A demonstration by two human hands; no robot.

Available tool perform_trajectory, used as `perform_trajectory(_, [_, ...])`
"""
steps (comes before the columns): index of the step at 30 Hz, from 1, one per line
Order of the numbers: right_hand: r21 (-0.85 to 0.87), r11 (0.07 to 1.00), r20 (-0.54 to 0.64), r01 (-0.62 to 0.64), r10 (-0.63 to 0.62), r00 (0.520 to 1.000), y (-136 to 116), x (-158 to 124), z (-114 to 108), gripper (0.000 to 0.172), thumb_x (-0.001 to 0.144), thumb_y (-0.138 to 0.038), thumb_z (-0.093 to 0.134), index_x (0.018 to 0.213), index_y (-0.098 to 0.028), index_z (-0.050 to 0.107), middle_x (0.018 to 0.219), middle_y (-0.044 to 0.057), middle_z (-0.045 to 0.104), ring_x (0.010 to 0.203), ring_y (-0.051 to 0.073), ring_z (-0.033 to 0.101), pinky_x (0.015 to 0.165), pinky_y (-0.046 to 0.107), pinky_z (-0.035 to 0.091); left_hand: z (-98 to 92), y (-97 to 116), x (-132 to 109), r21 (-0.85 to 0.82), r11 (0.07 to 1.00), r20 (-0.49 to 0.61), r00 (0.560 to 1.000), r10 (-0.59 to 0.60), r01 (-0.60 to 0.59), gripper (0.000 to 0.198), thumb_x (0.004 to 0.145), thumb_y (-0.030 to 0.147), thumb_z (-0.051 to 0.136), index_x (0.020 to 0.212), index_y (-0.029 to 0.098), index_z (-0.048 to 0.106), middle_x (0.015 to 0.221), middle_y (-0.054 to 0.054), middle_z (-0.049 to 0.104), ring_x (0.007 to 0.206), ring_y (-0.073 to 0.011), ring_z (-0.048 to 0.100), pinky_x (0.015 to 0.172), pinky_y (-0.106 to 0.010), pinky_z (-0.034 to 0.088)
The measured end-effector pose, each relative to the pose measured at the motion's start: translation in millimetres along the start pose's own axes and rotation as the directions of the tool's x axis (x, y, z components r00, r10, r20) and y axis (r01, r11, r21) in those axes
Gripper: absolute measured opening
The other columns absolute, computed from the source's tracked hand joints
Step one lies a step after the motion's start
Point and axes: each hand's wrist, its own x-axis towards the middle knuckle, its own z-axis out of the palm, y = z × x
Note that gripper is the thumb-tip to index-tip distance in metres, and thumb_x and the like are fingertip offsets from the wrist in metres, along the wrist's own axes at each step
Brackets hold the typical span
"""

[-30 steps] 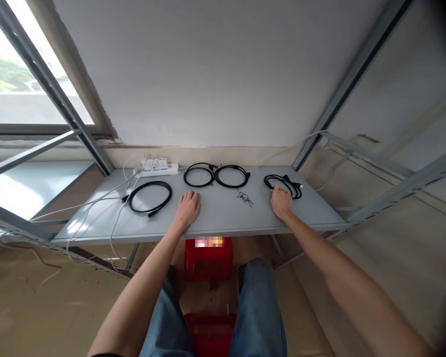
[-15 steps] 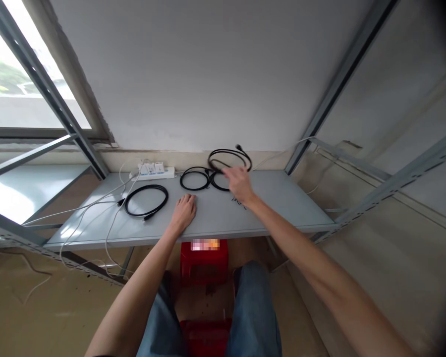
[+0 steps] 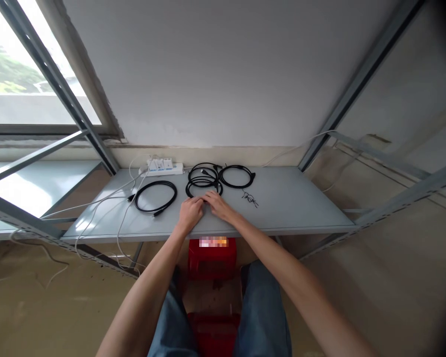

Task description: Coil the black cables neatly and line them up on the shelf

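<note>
My right hand (image 3: 218, 205) has its fingers closed on the near edge of a black cable coil (image 3: 204, 188) that lies on the grey metal shelf (image 3: 297, 203). My left hand (image 3: 189, 211) sits right beside it, fingers curled onto the same edge, fingertips meeting those of the right. This coil overlaps a second black coil (image 3: 203, 171) behind it. A third coil (image 3: 237, 176) lies to the right and a larger one (image 3: 155, 197) to the left. Small black twist ties (image 3: 250, 198) rest right of my hands.
A white power strip (image 3: 162, 167) lies at the back left, with white cables (image 3: 107, 201) trailing off the shelf's left edge. Slanted metal struts (image 3: 96, 144) frame both ends. A red stool (image 3: 211, 255) stands under the shelf between my knees. A window is at the left.
My right hand lifted the coil from the right end of the shelf, carried it left through the air, and set it down in the middle. My left hand closed in on its near edge.
</note>
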Motion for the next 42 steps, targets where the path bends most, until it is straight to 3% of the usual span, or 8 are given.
perform_trajectory(4, [0.110, 0.992, 0.007, -0.056, 0.055, 0.998, -4.9, -7.8, -4.6, 0.056, 0.072, 0.005, 0.048, 0.116, -0.022, 0.069, 0.122, 0.009, 0.063, 0.122, 0.028, 0.052, 0.112, 0.048, 0.043, -1.9, 3.2, -0.2, 0.022, 1.000, -0.110, 0.994, 0.011, -0.008, 0.024, 0.094, 0.010, 0.045, 0.097, 0.022, 0.066, 0.103, -0.013, 0.069, 0.107, -0.0300, 0.060, 0.092, -0.044, 0.044])
perform_trajectory(9, [0.236, 0.959, -0.219, -0.157, 0.210, 0.953, 0.6, -34.4, -40.5, 0.053, 0.065, -0.002, 0.048, 0.107, -0.023, 0.072, 0.128, 0.008, 0.063, 0.124, 0.026, 0.058, 0.116, 0.047, 0.043, 4.8, 3.2, 6.0, -0.079, 0.995, -0.045, 0.997, 0.058, -0.061, 0.019, 0.102, 0.037, 0.052, 0.109, 0.021, 0.059, 0.108, -0.010, 0.066, 0.106, -0.0285, 0.059, 0.092, -0.041, 0.045])
perform_trajectory(14, [0.200, 0.828, -0.566, -0.525, 0.534, 0.628, 40.1, -95.3, -87.0, 0.032, 0.078, -0.014, 0.046, 0.103, -0.020, 0.065, 0.108, 0.009, 0.060, 0.091, 0.023, 0.061, 0.091, 0.042, 0.054, 11.1, -0.6, 10.9, -0.064, 0.987, 0.037, 0.988, 0.147, -0.145, 0.029, 0.105, 0.048, 0.051, 0.101, 0.021, 0.059, 0.105, -0.009, 0.067, 0.105, -0.0282, 0.062, 0.092, -0.041, 0.045])
perform_trajectory(18, [0.175, 0.757, -0.584, -0.630, 0.595, 0.552, 62.0, -121.8, -90.6, 0.030, 0.084, -0.020, 0.046, 0.110, -0.019, 0.059, 0.105, 0.010, 0.059, 0.086, 0.022, 0.059, 0.091, 0.041, 0.053, 7.0, 4.9, 9.6, -0.062, 0.990, 0.093, 0.986, 0.136, -0.131, 0.029, 0.109, 0.045, 0.043, 0.104, 0.021, 0.058, 0.103, -0.011, 0.069, 0.098, -0.0270, 0.066, 0.086, -0.037, 0.046])
perform_trajectory(28, [0.215, 0.705, -0.596, -0.676, 0.643, 0.481, 71.8, -121.1, -84.1, 0.024, 0.085, -0.021, 0.044, 0.106, -0.021, 0.056, 0.095, 0.008, 0.062, 0.085, 0.024, 0.060, 0.085, 0.039, 0.049, 9.2, 4.1, -2.4, -0.074, 0.977, -0.078, 0.978, 0.195, -0.201, 0.027, 0.105, 0.016, 0.034, 0.107, 0.021, 0.061, 0.099, -0.013, 0.070, 0.093, -0.0269, 0.065, 0.090, -0.041, 0.045])
perform_trajectory(34, [0.203, 0.701, -0.587, -0.683, 0.646, 0.488, 73.5, -122.0, -83.3, 0.021, 0.084, -0.021, 0.044, 0.101, -0.021, 0.057, 0.094, 0.007, 0.062, 0.082, 0.023, 0.059, 0.084, 0.038, 0.048, -20.4, 10.0, 15.8, -0.283, 0.950, -0.332, 0.915, -0.229, 0.135, 0.030, 0.103, 0.022, 0.037, 0.122, 0.019, 0.060, 0.114, -0.015, 0.070, 0.108, -0.0284, 0.065, 0.092, -0.039, 0.047])
perform_trajectory(38, [0.184, 0.720, -0.593, -0.669, 0.624, 0.508, 74.7, -122.9, -82.1, 0.020, 0.083, -0.019, 0.044, 0.098, -0.021, 0.057, 0.096, 0.008, 0.063, 0.083, 0.023, 0.058, 0.086, 0.039, 0.048, -72.5, -2.8, 56.0, -0.526, 0.788, -0.051, 0.913, -0.405, 0.320, 0.020, 0.094, 0.037, 0.061, 0.082, 0.021, 0.059, 0.067, -0.001, 0.057, 0.068, -0.0195, 0.058, 0.062, -0.028, 0.042])
perform_trajectory(42, [0.183, 0.720, -0.600, -0.669, 0.621, 0.505, 76.9, -124.1, -81.1, 0.017, 0.082, -0.020, 0.046, 0.095, -0.022, 0.057, 0.095, 0.008, 0.062, 0.084, 0.023, 0.057, 0.087, 0.040, 0.050, -111.1, -14.5, 78.5, -0.818, 0.383, 0.326, 0.895, -0.304, 0.429, 0.041, 0.094, 0.054, 0.064, 0.075, 0.022, 0.047, 0.055, 0.006, 0.039, 0.044, -0.0082, 0.031, 0.044, -0.022, 0.029])
